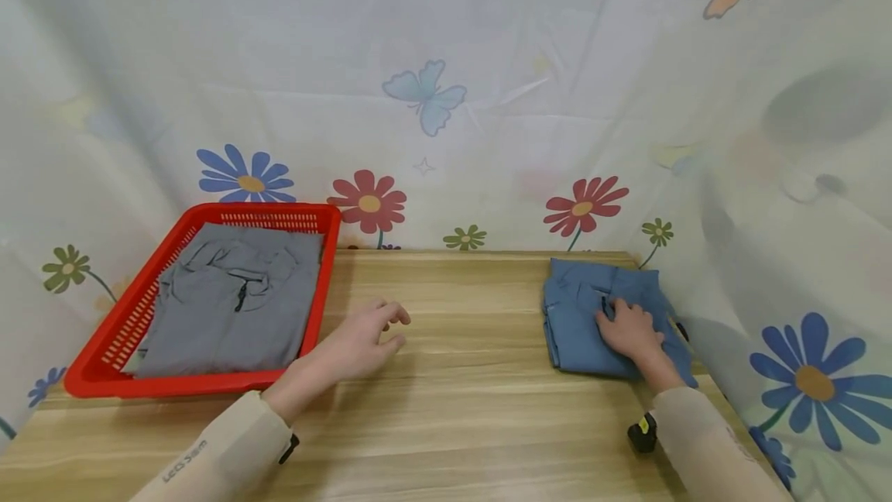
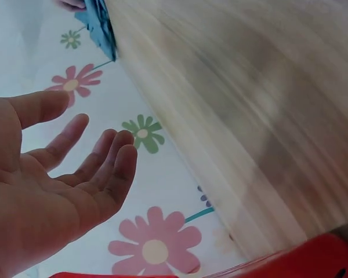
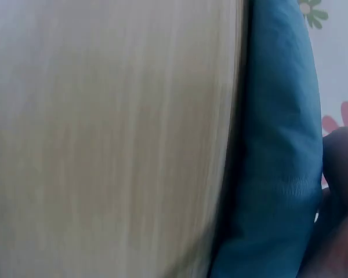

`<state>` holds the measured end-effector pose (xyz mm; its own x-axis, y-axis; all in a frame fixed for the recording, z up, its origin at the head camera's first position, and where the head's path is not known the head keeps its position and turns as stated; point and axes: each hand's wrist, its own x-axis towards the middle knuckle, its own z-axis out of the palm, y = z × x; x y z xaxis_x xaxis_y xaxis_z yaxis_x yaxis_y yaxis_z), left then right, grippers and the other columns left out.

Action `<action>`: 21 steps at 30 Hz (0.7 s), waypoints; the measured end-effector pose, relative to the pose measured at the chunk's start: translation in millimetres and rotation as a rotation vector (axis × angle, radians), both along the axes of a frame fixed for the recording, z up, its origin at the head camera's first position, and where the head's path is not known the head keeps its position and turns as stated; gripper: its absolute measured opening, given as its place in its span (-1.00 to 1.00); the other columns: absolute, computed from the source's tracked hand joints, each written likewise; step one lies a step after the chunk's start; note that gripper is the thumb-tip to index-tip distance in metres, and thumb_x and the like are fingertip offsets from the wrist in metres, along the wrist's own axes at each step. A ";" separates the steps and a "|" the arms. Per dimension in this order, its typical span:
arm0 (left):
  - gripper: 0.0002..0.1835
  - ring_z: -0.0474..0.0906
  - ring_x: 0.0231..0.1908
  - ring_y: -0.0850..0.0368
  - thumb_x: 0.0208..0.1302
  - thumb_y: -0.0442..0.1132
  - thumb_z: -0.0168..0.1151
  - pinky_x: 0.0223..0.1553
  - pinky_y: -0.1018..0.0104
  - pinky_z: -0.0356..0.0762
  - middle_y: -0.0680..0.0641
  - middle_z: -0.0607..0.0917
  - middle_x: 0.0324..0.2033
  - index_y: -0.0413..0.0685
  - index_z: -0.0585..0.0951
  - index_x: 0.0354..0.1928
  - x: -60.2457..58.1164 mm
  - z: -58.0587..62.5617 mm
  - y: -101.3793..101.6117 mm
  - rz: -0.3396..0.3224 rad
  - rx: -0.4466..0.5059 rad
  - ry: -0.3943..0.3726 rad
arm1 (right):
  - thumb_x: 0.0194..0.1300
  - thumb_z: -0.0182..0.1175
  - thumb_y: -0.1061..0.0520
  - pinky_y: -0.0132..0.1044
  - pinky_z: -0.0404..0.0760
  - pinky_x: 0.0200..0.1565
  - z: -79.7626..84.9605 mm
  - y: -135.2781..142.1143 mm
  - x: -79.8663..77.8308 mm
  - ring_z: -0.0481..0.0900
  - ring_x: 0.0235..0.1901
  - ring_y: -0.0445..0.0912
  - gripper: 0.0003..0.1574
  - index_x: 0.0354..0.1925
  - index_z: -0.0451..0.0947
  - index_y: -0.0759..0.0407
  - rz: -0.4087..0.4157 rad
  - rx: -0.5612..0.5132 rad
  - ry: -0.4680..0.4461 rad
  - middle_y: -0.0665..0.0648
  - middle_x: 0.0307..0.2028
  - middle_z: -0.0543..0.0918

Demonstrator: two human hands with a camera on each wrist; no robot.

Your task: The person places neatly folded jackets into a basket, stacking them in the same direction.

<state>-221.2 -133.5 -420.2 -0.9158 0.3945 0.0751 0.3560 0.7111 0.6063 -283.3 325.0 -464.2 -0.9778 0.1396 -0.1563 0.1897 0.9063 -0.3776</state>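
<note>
A folded blue garment (image 1: 585,331) with a dark zipper pull lies on the right part of the table. On top of it rests my right hand (image 1: 630,331), its fingers lying on the cloth near the collar. The right wrist view shows the blue garment's (image 3: 278,150) side close up, with part of the right hand (image 3: 342,174) dark at the edge. My left hand (image 1: 358,339) hovers above the table beside the basket, holding nothing. Its fingers (image 2: 113,168) are loosely bent and apart in the left wrist view. A folded grey garment (image 1: 230,308) lies inside the red basket (image 1: 324,285).
The wooden table (image 1: 446,409) backs onto a white curtain (image 1: 488,153) printed with flowers and butterflies. The curtain also hangs close along the right side, near the blue garment. The basket's raised rim stands just left of the left hand. Each wrist carries a dark device.
</note>
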 end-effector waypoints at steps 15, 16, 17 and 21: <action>-0.78 0.54 -0.02 -0.07 0.40 -0.29 0.31 0.06 0.00 0.57 -0.14 0.62 -0.01 -0.12 0.64 0.04 -4.0 -16.4 5.8 0.026 0.058 -0.119 | 0.53 -0.01 0.08 0.48 0.28 0.20 1.5 -54.9 -4.5 0.19 0.32 0.55 -0.32 0.45 0.28 0.42 0.209 0.055 0.071 0.60 0.35 0.31; -0.78 0.55 -0.03 -0.07 0.40 -0.30 0.31 0.06 0.00 0.57 -0.16 0.62 0.00 -0.15 0.64 0.04 -4.9 -17.2 5.4 0.026 0.061 -0.117 | 0.53 0.01 0.08 0.44 0.30 0.22 1.4 -59.7 -4.8 0.21 0.32 0.55 -0.33 0.44 0.30 0.43 0.227 0.056 0.080 0.60 0.34 0.33; -0.76 0.56 -0.04 -0.07 0.40 -0.30 0.30 0.06 0.00 0.57 -0.17 0.63 0.01 -0.18 0.64 0.05 -5.7 -17.8 5.3 0.028 0.065 -0.116 | 0.52 0.03 0.09 0.41 0.30 0.24 1.7 -64.2 -4.9 0.23 0.31 0.54 -0.34 0.43 0.31 0.44 0.243 0.056 0.090 0.60 0.33 0.34; -0.72 0.58 -0.03 -0.09 0.41 -0.28 0.29 0.06 -0.02 0.57 -0.20 0.64 0.02 -0.25 0.63 0.09 -8.4 -20.8 6.9 0.053 0.067 -0.112 | 0.53 0.05 0.08 0.39 0.33 0.22 0.4 -80.2 -4.5 0.26 0.30 0.52 -0.36 0.41 0.34 0.42 0.273 0.055 0.106 0.57 0.32 0.37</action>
<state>-229.6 -126.6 -441.0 -0.9394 0.3427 -0.0045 0.2461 0.6837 0.6870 -287.8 244.8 -463.8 -0.9909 -0.1251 -0.0507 -0.1015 0.9382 -0.3308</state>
